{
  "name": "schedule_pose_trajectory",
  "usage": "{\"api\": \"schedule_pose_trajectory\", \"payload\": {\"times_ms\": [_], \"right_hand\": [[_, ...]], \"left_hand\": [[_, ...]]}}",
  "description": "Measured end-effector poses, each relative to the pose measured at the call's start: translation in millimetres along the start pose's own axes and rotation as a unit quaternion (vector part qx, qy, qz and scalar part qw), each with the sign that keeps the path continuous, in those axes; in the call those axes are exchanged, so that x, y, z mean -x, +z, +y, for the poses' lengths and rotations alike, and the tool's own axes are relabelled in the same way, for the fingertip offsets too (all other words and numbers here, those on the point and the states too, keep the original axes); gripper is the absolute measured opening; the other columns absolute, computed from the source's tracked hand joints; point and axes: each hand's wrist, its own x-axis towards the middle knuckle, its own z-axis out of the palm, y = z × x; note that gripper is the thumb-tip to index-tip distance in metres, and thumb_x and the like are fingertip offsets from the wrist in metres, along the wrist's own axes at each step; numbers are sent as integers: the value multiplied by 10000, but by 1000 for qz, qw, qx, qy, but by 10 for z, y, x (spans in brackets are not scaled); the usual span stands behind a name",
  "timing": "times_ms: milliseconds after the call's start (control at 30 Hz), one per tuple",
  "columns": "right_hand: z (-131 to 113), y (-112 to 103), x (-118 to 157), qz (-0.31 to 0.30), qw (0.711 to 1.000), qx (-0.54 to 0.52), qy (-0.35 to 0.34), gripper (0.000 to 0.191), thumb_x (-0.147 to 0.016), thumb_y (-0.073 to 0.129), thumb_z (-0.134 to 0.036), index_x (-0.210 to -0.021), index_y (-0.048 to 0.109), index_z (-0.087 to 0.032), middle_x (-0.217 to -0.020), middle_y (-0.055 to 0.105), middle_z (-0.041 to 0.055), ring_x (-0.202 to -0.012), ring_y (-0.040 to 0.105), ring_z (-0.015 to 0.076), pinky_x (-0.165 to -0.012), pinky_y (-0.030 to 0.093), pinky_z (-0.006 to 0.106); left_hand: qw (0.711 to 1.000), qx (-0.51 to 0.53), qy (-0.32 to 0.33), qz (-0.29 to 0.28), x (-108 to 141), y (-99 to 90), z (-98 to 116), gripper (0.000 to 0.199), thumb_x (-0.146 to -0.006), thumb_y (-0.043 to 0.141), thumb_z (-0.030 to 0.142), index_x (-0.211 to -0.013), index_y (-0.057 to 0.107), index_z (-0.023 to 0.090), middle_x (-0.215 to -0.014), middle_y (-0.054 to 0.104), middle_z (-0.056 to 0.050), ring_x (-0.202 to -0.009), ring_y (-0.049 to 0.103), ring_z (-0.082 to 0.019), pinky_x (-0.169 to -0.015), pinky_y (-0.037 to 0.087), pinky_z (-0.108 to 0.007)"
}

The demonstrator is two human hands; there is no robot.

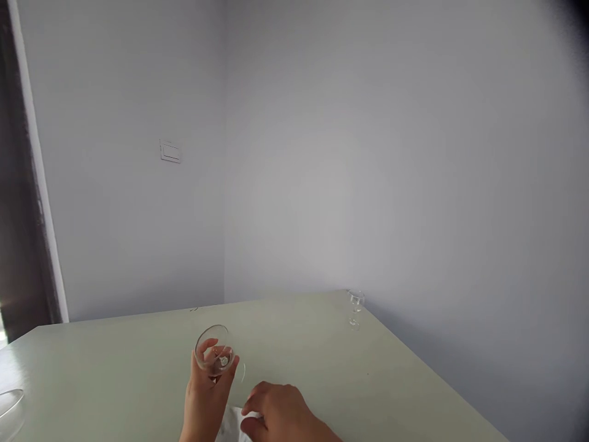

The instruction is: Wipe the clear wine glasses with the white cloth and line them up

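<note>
My left hand (pixel 207 393) is closed around a clear stemmed glass (pixel 214 367), its bowl tilted with the open rim up and toward me. Part of the foot shows as a thin curved edge just right of the fingers. Lower down, my right hand (pixel 280 411) has its thumb and fingers bent together on a white tissue or cloth (pixel 231 425). Some of the white shows between thumb and forefinger, while the rest is cut off by the frame's bottom edge. The two hands are close together but apart.
Both hands are over a pale green table (pixel 138 362) in a corner of grey walls. A second stemmed glass (pixel 356 302) stands upright near the far right table edge. At the lower left, a clear glass vessel (pixel 11 414) is partly in view. A switch (pixel 170 151) sits on the wall.
</note>
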Motion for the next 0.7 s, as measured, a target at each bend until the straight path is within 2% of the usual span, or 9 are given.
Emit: {"api": "schedule_pose_trajectory", "payload": {"times_ms": [67,167,233,333,400,467,567,700], "right_hand": [[0,-132,30,56,998,0,11,240,-773,518,-295,-923,706,-290,-974,699,31,-776,653,223,-705,432,309],[61,-128,-8,139,990,-34,16,244,-744,580,-288,-966,681,-287,-917,673,-5,-657,619,134,-626,416,225],[96,-34,-74,145,988,-52,22,225,-698,640,-324,-913,688,-283,-843,660,-20,-616,593,117,-563,386,201],[110,115,-171,153,987,-24,36,173,-756,570,-362,-750,685,-233,-707,656,-10,-589,581,125,-520,341,206],[129,169,-204,155,987,3,33,190,-785,521,-318,-717,667,-216,-687,667,-6,-580,580,125,-507,320,210],[205,176,-212,154,988,18,25,133,-766,534,-262,-736,660,-229,-723,684,-20,-617,592,123,-526,324,205],[489,117,-215,172,983,25,56,99,-745,559,-212,-753,656,-228,-764,694,-22,-683,605,130,-577,348,200],[1138,-52,-247,203,967,36,150,155,-810,500,-177,-808,656,-184,-808,701,25,-741,620,143,-649,391,216]], "left_hand": [[1000,22,-16,-13,41,54,-18,590,-565,654,584,-988,436,236,-849,610,-14,-669,607,-194,-644,457,-325],[997,73,-34,-17,116,147,-29,612,-539,683,572,-988,442,234,-808,616,-6,-676,613,-192,-623,470,-308],[993,107,-45,-26,165,213,-47,607,-542,696,552,-993,438,239,-781,621,6,-682,620,-191,-625,478,-301],[990,124,-48,-39,209,303,-133,598,-560,687,555,-999,441,232,-740,628,15,-676,627,-199,-654,492,-323],[995,95,-18,-39,218,351,-240,578,-579,658,576,-997,468,225,-821,641,-15,-724,632,-214,-691,492,-345],[998,49,31,-39,223,389,-385,596,-600,624,589,-1047,478,224,-987,626,-57,-748,622,-213,-677,485,-347],[995,-29,81,-57,244,433,-660,633,-676,544,559,-1194,387,230,-1100,573,-78,-667,573,-168,-602,461,-323],[969,-181,82,-150,255,469,-1045,458,-770,384,387,-1189,381,202,-972,586,-55,-649,542,-151,-609,440,-290]]}}
